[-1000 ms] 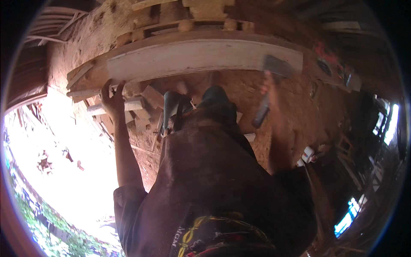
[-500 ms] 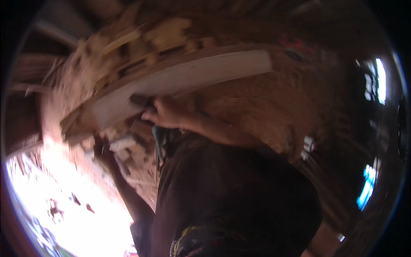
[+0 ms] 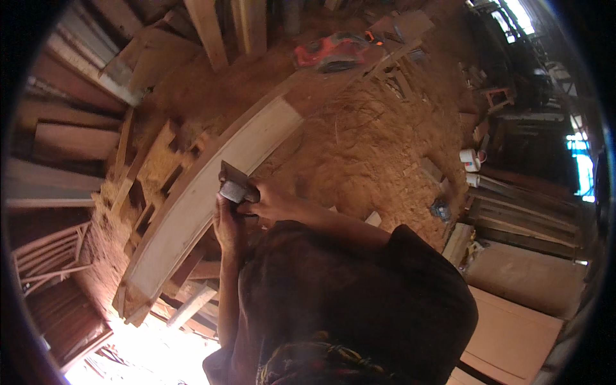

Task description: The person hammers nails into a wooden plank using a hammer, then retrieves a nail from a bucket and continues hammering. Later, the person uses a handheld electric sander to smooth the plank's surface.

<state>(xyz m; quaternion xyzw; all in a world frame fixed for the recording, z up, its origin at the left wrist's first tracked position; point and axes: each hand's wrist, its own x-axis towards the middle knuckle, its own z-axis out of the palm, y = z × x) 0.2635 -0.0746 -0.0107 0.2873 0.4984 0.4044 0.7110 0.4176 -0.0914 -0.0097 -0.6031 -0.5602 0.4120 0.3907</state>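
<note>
A long, curved pale wooden plank (image 3: 212, 186) lies across wood scraps and sawdust. A small hand tool with a dark metal blade (image 3: 232, 183) rests against the plank's near edge, about halfway along it. My left hand (image 3: 226, 226) reaches up from below and grips the tool from underneath. My right hand (image 3: 269, 205) comes in from the right and closes over the same tool. The handle is hidden inside my hands. My dark shirt fills the lower middle of the view.
A red power tool (image 3: 330, 51) lies at the plank's far end. Stacked boards (image 3: 70, 141) and offcuts crowd the left side. Sawdust (image 3: 359, 147) covers the ground on the right. Two white cups (image 3: 470, 160) and wooden panels (image 3: 526, 276) stand farther right.
The view has swung round. My left hand has left the plank's end, and both hands have come together on the tool at the plank's edge.
</note>
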